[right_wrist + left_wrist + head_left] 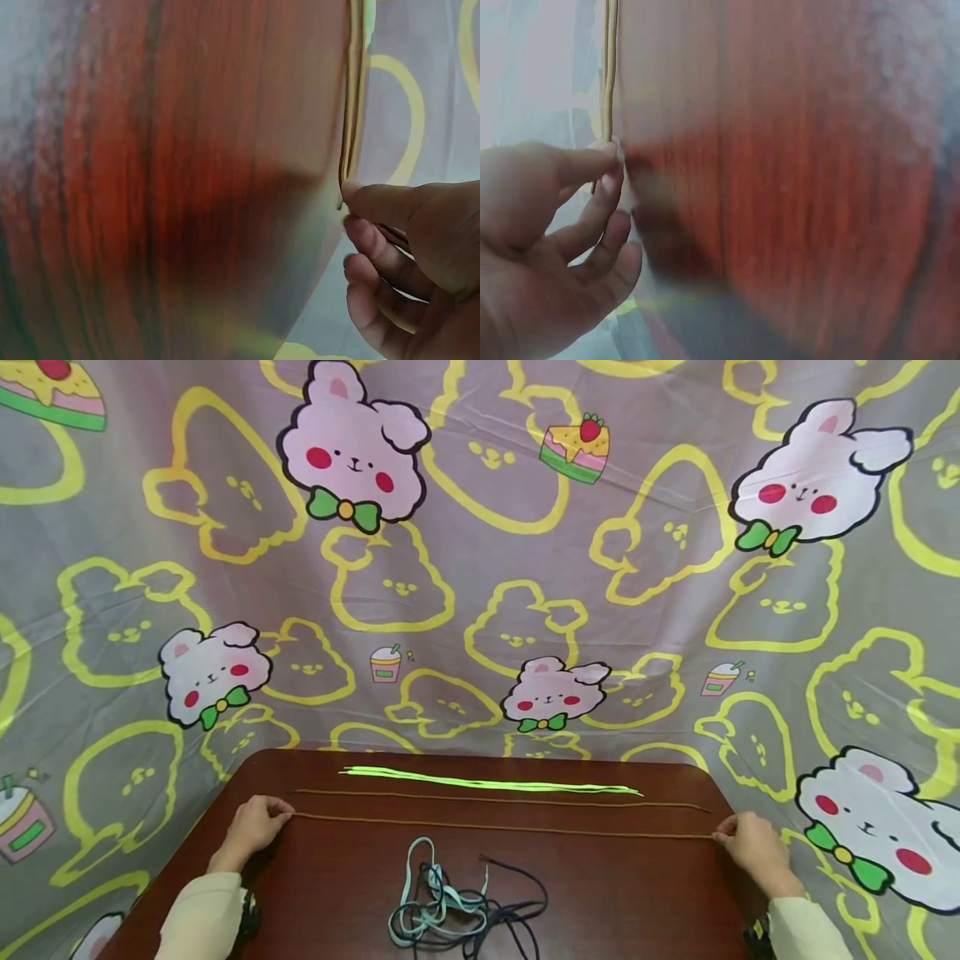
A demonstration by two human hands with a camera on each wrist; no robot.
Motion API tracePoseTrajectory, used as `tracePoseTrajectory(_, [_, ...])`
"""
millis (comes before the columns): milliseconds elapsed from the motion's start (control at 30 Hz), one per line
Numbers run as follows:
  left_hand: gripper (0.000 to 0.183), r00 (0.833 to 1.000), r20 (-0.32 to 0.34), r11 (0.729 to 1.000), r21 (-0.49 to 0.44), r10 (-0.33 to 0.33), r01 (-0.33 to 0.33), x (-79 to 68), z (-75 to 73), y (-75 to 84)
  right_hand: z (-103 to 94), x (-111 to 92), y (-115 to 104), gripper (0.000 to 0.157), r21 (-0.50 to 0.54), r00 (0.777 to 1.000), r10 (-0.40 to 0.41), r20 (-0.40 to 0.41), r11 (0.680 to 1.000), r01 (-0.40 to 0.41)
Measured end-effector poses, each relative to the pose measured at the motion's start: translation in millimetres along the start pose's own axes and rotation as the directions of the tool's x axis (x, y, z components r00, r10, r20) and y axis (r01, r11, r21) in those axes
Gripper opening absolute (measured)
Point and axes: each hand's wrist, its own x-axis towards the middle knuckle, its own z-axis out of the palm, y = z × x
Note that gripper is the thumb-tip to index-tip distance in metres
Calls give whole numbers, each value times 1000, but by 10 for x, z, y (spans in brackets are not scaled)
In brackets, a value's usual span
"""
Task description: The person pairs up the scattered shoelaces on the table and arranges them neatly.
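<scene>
The near brown cord (502,829) runs straight across the bench (622,893), its ends pinched in the fingers of the left hand (255,825) and right hand (757,853). The step seems to be straightening it; setting it alongside the far brown cord (480,800) would call for even tension and level release.

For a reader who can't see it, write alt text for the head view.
A person's left hand and right hand hold a brown cord straight across a dark table. Beyond it lie another brown strand and green laces; nearer lies a tangle of pale blue and dark cords. Patterned fabric hangs behind.
</scene>
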Motion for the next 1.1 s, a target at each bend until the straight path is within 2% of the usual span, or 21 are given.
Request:
tracePoseTrajectory(167, [7, 995, -73, 998, -2, -62, 63, -1, 28, 6, 24, 19, 15, 16, -13, 1000, 26, -2, 1000, -26])
tracePoseTrajectory(400, [11, 978, -136, 987, -32, -159, 156, 41, 84, 41, 58, 113, -48, 10, -38, 998, 23, 53, 999, -21])
tracePoseTrajectory(533, [12, 972, -153, 984, -27, -176, 174, 126, 133, 52, 72, 158, -42, 14, -34, 997, 52, 59, 998, -50])
tracePoseTrajectory(767, [16, 964, -154, 976, -22, -218, 217, 239, 176, 120, 60, 206, -20, 29, -36, 995, 103, 14, 994, -103])
tracePoseTrajectory(900, [16, 959, -172, 974, -51, -225, 219, 267, 182, 133, 60, 233, -20, 36, -32, 992, 124, 39, 992, -123])
tracePoseTrajectory(1100, [17, 948, -195, 966, -100, -253, 238, 269, 190, 91, 44, 278, -16, 30, -25, 991, 114, 74, 993, -112])
